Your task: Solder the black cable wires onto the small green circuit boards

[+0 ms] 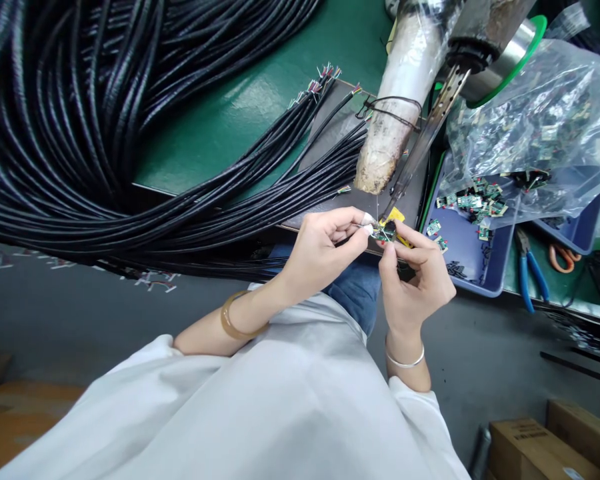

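Note:
Between the fingertips of my right hand (415, 273) is a small green circuit board (386, 233) with a dark part on top. My left hand (330, 243) pinches thin stripped wires (376, 231) against the board's left end; its fingertips wear white covers. Just above the board hangs the tip of a soldering iron (405, 177), fixed pointing down. A thin strand of solder (378, 203) comes down beside it. Whether the tip touches the board I cannot tell. Under the board lies something yellow (395, 217).
Thick bundles of black cable (190, 213) cover the left and run to the middle. A wrapped fume pipe (390, 133) stands above the hands. At right are a blue tray (500, 267) of circuit boards, a plastic bag (540, 120), blue-handled pliers (533, 270) and a solder reel (505, 63).

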Tool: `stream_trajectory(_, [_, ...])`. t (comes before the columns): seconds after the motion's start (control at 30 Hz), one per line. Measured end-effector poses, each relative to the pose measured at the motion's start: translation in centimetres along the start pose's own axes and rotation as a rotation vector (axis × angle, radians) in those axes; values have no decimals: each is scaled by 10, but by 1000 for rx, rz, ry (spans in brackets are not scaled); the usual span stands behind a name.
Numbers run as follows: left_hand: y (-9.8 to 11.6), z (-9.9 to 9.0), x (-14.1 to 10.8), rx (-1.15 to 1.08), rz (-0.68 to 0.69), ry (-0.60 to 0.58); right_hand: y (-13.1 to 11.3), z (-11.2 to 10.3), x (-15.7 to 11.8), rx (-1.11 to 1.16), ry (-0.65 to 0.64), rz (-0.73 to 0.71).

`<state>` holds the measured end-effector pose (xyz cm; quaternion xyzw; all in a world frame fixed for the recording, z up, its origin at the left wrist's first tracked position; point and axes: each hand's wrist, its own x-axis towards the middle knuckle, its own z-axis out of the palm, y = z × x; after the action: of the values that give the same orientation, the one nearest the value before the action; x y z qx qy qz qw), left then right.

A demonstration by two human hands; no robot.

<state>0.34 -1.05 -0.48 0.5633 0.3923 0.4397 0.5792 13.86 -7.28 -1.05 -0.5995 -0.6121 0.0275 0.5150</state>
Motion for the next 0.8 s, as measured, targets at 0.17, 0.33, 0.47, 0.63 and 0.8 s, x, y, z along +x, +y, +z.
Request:
stream_trajectory(0.17, [0,1,4,5,37,-6,5,-1,3,39,-29,67])
stream_trajectory(0.33, [2,1,7,2,67,15,4,1,8,50,-26,58])
stream_trajectory(0.47, [3,-1,6,5,122,9,-1,0,14,0,-20,9])
stream_trajectory(0.63, [1,-3,5,33,161,-2,-6,1,17,-67,14,-59])
stream_trajectory(0.8, [2,-2,6,13,145,-7,-9,2,14,-25,39,-38])
